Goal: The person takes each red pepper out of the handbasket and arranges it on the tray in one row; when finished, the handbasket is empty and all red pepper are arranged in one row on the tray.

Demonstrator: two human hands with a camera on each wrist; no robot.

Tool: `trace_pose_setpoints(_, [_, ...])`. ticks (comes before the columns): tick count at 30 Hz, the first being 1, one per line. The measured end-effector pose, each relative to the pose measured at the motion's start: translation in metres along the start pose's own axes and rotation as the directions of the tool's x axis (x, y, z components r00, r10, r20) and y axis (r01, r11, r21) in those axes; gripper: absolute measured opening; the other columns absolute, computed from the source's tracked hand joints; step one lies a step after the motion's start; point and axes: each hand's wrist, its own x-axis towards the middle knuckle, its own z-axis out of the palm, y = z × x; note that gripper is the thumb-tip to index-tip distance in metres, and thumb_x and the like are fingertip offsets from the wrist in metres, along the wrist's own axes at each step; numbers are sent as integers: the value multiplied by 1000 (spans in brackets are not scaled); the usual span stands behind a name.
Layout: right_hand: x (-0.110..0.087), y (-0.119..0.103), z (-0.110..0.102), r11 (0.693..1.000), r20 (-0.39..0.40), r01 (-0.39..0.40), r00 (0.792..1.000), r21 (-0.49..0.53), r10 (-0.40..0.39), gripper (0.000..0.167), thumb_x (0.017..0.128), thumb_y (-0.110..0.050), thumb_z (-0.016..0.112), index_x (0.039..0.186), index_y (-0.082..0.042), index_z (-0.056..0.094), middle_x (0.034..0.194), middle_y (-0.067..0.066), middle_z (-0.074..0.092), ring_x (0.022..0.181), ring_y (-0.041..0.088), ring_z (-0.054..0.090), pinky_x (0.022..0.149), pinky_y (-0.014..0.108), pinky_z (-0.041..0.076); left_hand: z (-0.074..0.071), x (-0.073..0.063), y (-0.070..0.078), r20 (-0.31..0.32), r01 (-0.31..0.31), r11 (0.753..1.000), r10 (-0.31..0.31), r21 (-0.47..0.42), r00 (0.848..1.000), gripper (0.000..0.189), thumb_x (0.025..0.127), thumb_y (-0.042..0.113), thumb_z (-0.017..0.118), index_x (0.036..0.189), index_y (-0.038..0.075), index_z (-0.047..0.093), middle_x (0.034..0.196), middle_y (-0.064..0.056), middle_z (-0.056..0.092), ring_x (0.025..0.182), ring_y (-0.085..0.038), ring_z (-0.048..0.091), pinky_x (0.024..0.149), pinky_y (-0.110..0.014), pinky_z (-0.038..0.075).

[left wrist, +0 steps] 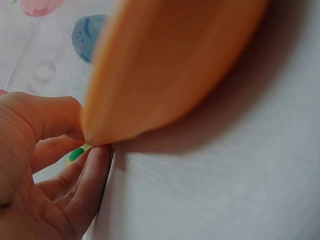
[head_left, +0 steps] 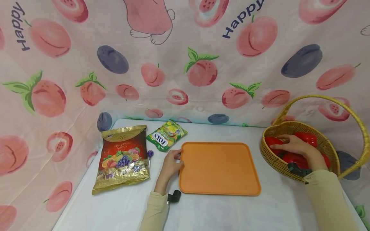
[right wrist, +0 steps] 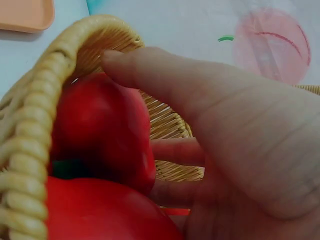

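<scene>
My left hand [head_left: 171, 165] pinches the left rim of the orange tray [head_left: 219, 168], which lies on the white table. In the left wrist view, thumb and fingers meet at the rim of the tray [left wrist: 165, 65]. At the right, my right hand [head_left: 295, 146] is inside the wicker basket [head_left: 267, 157] among several red bell peppers [head_left: 307, 138]. The right wrist view has its thumb over the top of one glossy red bell pepper [right wrist: 102, 125] and the fingers along its side. Another red bell pepper [right wrist: 110, 212] lies just below that one.
A large red and gold bag of mixed fruit candy [head_left: 122, 158] lies at the left. Near it are a purple lollipop [head_left: 150, 154] and a green and yellow FOX'S candy bag [head_left: 167, 135]. The basket's tall handle [head_left: 358, 122] arches on the right. A fruit-print cloth [head_left: 179, 64] hangs behind.
</scene>
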Motion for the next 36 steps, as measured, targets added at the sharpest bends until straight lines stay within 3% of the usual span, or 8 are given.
trace_pose_setpoints(15, [-6,3,2,999,31,-35,999,5,34,103,86,-63,61,151,5,18,139,42,26,117,57,35,89,72,40,1,-3,0,6,0,1000,0,-10,1000,52,77,-3,70,128,-2,63,114,-16,60,92,-25,62,78,-33,52])
trace_pose_setpoints(24, [-8,4,2,999,-85,11,996,51,-6,103,87,-61,62,149,9,19,136,41,32,115,54,39,90,69,41,1,-5,0,-5,-21,1000,21,-13,1000,52,75,-4,69,127,-3,63,113,-17,60,91,-25,64,80,-35,53])
trace_pose_setpoints(36, [-11,2,-2,991,-242,55,970,123,-23,95,88,-56,65,143,12,27,135,39,35,118,51,39,96,66,36,-1,-1,0,3,-10,1000,10,-18,1000,53,76,-4,68,129,-2,61,115,-17,59,94,-25,62,81,-36,52])
